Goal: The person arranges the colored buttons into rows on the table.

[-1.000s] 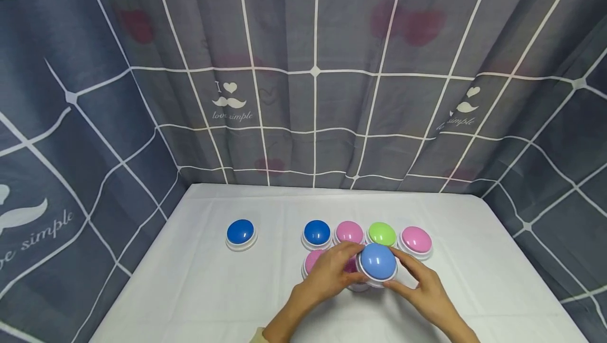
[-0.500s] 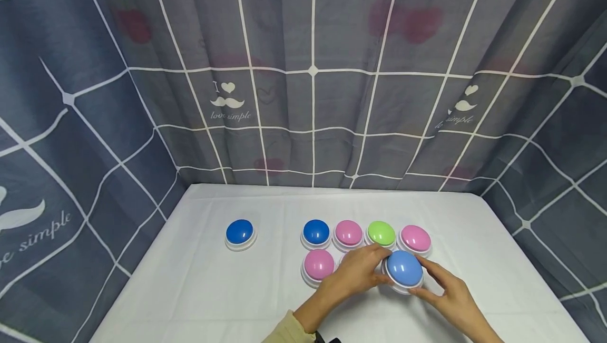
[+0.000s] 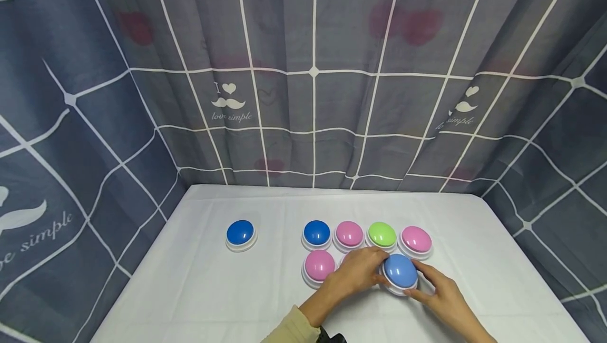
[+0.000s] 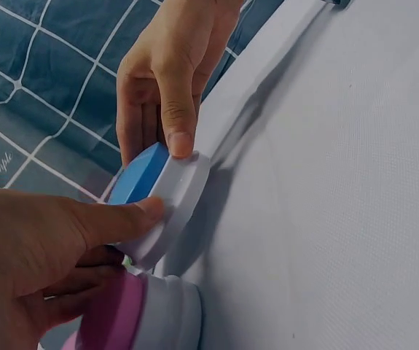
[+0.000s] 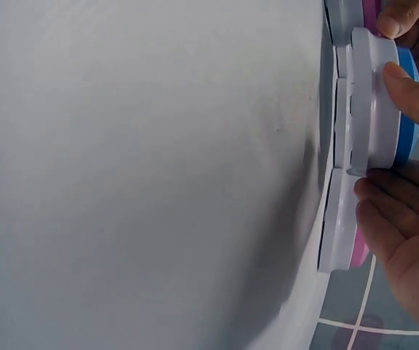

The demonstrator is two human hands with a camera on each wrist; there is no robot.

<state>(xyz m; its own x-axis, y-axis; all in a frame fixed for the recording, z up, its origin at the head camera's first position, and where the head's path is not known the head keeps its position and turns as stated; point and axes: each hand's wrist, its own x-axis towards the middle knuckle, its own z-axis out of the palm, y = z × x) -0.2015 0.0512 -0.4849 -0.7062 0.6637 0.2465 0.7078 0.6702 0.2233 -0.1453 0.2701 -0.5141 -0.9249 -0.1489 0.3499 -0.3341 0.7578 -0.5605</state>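
A light blue push button (image 3: 400, 271) with a white round base is held between my two hands. My left hand (image 3: 359, 271) grips its left side, and my right hand (image 3: 441, 294) its right side, thumb and fingers on the base. In the right wrist view the base (image 5: 375, 102) stands just off the white table, slightly tilted. Close behind it are a green button (image 3: 381, 234) and a pink one (image 3: 417, 239). Another pink button (image 4: 111, 313) sits under my left fingers, mostly hidden in the head view.
A dark blue button (image 3: 316, 233) and a pink button (image 3: 349, 234) continue the back row to the left. In front of them sits a pink button (image 3: 319, 265). Farther left, a dark blue button (image 3: 240, 233) stands alone. Grey checked curtains (image 3: 284, 100) surround the white table (image 3: 199, 290).
Both hands have carried the light blue button rightward and a little toward me, then slightly back left. The front-left pink button has come fully into view.
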